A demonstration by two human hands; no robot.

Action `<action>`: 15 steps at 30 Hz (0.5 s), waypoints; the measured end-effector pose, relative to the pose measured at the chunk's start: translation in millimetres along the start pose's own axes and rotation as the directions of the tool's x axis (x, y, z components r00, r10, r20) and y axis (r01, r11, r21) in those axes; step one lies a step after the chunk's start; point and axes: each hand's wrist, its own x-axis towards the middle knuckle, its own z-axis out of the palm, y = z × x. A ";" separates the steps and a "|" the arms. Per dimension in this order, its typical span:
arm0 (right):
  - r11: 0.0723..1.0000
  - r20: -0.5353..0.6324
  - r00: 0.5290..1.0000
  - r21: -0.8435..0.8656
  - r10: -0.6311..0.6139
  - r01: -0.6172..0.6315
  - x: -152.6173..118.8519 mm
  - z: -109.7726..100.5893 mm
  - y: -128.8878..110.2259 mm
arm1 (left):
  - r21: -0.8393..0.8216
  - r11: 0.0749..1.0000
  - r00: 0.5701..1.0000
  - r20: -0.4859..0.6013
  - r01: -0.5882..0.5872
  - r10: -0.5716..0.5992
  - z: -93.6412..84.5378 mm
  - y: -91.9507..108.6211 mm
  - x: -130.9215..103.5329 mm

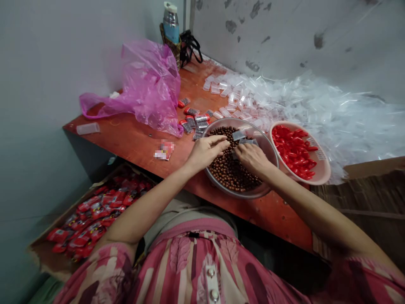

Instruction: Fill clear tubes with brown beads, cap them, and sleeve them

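Brown round balls (226, 177), like beads or small candies, fill much of a wide translucent bowl (242, 195) at the table's front edge. Above the bowl's left side, my left hand (207, 152) has its fingers stretched and slightly apart, with nothing seen in them. My right hand (253, 158) is down among the balls, fingers curled round a small clear plastic case that they mostly hide. Another clear case (238, 135) lies on the balls near the far rim. Red plastic caps (294, 152) fill a pink basket (324, 174) right of the bowl.
Clear cases (303, 105) are heaped along the wall. Several filled red-capped cases (201, 120) lie behind the bowl, near a pink plastic bag (148, 84) and a flask (171, 25). Below left, a cardboard box (41, 257) holds red packets (95, 215). Stacked cardboard (373, 202) stands right.
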 end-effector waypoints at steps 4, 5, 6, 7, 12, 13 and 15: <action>0.972 0.045 0.990 0.202 -0.134 0.122 22.1 17.6 -9.7 | -0.011 1.000 0.999 -0.038 -0.024 0.024 -3.3 -6.5 3.9; 0.942 0.037 0.991 0.317 -0.128 0.110 25.5 19.6 -11.5 | 0.006 0.999 0.997 -0.051 -0.051 0.051 -3.7 -8.3 4.5; 0.893 0.025 0.995 0.444 -0.099 0.078 27.5 20.5 -12.4 | 0.029 0.997 0.995 -0.066 -0.078 0.079 -4.1 -9.6 4.8; 0.815 0.010 0.999 0.578 -0.053 0.037 27.8 20.3 -12.2 | 0.055 0.994 0.991 -0.080 -0.099 0.104 -4.4 -10.3 4.8; 0.105 0.040 0.987 0.993 0.155 -0.057 11.6 8.3 -0.8 | 0.242 0.962 0.985 -0.087 -0.127 0.152 -4.5 -4.5 1.7; -0.011 0.063 0.984 0.998 0.169 -0.062 7.0 5.2 1.2 | 0.280 0.953 0.988 -0.066 -0.114 0.137 -3.5 -2.9 1.3; -0.148 0.080 0.976 0.988 0.203 -0.051 -0.8 0.4 3.3 | 0.318 0.943 0.995 0.018 -0.097 0.097 0.0 -0.8 1.2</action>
